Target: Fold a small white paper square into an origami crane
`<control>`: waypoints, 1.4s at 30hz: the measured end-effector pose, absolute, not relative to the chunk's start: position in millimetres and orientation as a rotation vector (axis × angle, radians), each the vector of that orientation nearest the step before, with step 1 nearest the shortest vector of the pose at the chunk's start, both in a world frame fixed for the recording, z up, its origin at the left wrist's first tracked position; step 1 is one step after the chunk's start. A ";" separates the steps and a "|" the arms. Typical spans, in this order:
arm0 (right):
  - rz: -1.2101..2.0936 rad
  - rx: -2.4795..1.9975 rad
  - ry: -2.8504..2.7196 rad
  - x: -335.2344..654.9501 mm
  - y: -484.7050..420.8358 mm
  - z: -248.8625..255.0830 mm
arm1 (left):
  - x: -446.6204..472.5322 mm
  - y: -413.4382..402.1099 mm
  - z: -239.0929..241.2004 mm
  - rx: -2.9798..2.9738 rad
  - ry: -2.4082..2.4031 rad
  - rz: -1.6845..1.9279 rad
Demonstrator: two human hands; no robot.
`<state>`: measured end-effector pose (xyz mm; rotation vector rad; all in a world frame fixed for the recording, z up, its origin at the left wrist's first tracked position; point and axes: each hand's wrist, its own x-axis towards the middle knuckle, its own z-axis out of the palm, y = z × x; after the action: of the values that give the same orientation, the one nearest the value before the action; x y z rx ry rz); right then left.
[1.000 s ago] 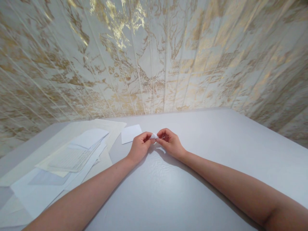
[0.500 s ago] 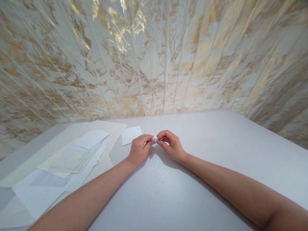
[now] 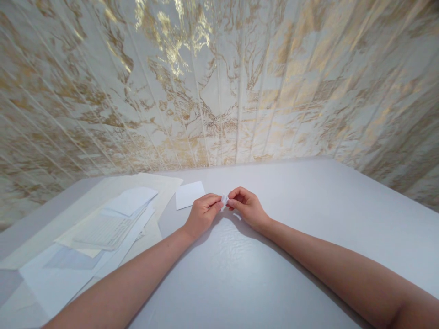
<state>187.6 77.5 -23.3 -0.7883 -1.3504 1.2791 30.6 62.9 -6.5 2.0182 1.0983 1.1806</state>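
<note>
Both hands, the left hand [image 3: 202, 214] and the right hand [image 3: 247, 208], pinch a tiny, folded, unmarked scrap of white paper [image 3: 224, 200] between their fingertips just above the pale grey worktop [image 3: 308, 214], near a small blank white card [image 3: 190, 194].

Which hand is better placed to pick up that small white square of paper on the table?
Left, probably. The left hand sits just beside the white square; the right hand is farther off. Both pinch a paper scrap.
</note>
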 end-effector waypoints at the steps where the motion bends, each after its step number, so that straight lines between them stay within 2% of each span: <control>1: 1.297 -0.778 -1.337 187.5 77.7 -23.5 | 31.0 63.0 -6.5 1.922 1.121 1.179; 6: 1.373 -0.733 -1.315 188.0 77.7 -24.1 | 33.3 62.9 -7.5 1.533 1.059 1.146; 11: 1.427 -0.709 -1.295 188.6 77.8 -24.9 | 33.6 64.1 -10.5 1.463 1.007 1.182; 21: 1.422 -0.676 -1.334 188.1 76.7 -22.2 | 33.6 64.6 -14.4 1.616 1.086 1.184; 31: 1.491 -0.517 -1.370 188.2 73.4 -21.6 | 34.6 64.2 -14.9 1.763 1.156 1.300; 42: 1.454 -0.530 -1.415 189.4 74.1 -23.3 | 33.3 63.5 -9.1 1.975 1.208 1.458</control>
<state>189.4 74.1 -23.3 -0.5303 -1.4149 1.4544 33.3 63.5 -9.1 1.9751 1.2075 1.4578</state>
